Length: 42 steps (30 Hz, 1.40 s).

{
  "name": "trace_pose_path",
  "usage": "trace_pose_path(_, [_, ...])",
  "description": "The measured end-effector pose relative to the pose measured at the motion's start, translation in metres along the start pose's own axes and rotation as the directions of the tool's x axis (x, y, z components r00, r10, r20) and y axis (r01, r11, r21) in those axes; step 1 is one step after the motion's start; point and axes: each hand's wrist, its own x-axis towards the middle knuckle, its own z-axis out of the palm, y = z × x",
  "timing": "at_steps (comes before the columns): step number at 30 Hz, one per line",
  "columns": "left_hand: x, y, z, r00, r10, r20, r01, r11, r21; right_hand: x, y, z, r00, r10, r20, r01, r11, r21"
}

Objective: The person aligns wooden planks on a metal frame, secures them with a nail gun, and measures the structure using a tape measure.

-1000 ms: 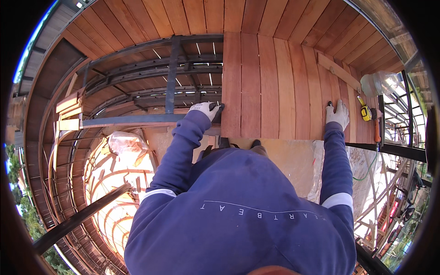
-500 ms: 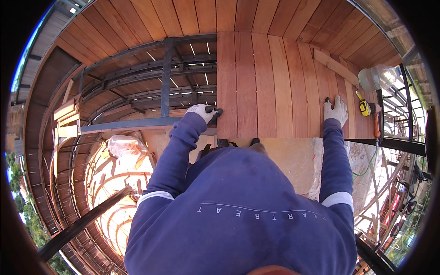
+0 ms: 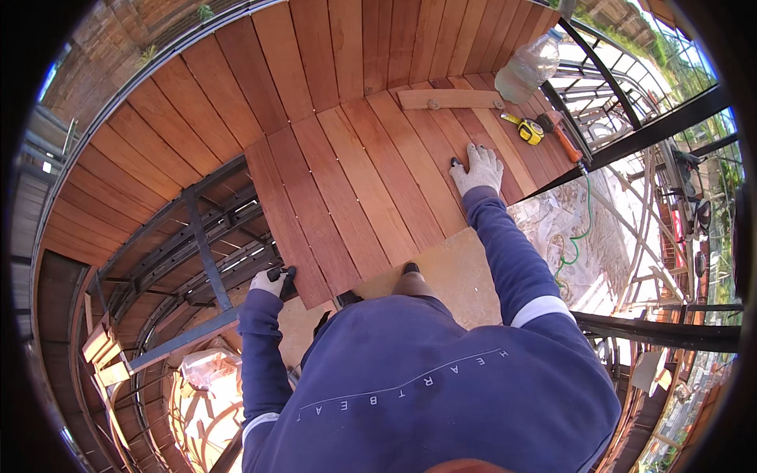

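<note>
My left hand (image 3: 272, 281), in a pale glove with dark fingertips, is beside the lower end of the outermost reddish plank (image 3: 285, 225). Its fingers are curled together, and what they hold, if anything, cannot be made out. My right hand (image 3: 479, 169), gloved too, lies flat with spread fingers on the row of planks (image 3: 374, 197). To its right are a yellow tape measure (image 3: 531, 131) and an orange-handled power tool (image 3: 565, 143). A short wooden strip (image 3: 453, 99) lies across the planks beyond that hand.
A large clear plastic bottle (image 3: 527, 69) stands at the far right of the planks. A green hose (image 3: 587, 221) hangs from the orange tool. Left of the planks, a dark metal frame (image 3: 206, 252) is uncovered. Clear plastic sheeting (image 3: 572, 229) lies below, to the right.
The view has turned, so the planks now slant across it. My right hand remains spread on the planks, and my left stays by the outer plank's edge with its fingers curled.
</note>
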Motion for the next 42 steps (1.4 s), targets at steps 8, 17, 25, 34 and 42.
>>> trace_pose_path(8, [0.011,-0.026,0.017,0.991,-0.023,-0.130,0.027,0.999,0.024,-0.006,0.007,0.001,0.992,-0.125,-0.034,0.127,0.986,0.104])
trace_pose_path(17, [0.003,-0.020,0.011,0.974,-0.177,-0.144,0.156,0.977,-0.149,0.135,0.047,0.008,0.923,-0.379,-0.068,0.373,0.835,0.404])
trace_pose_path(25, [-0.001,0.016,0.007,0.955,-0.260,-0.142,0.247,0.963,-0.104,0.257,0.034,0.028,0.671,-0.477,0.567,0.495,0.858,0.135])
trace_pose_path(34, [0.001,0.007,0.012,0.970,-0.215,-0.113,0.201,0.972,-0.123,0.254,0.002,-0.005,0.681,-0.525,0.510,0.590,0.806,0.042])
trace_pose_path(42, [0.002,0.012,-0.001,0.999,0.012,-0.049,-0.018,0.992,-0.126,0.145,-0.120,-0.088,0.696,-0.631,0.343,0.347,0.714,0.608])
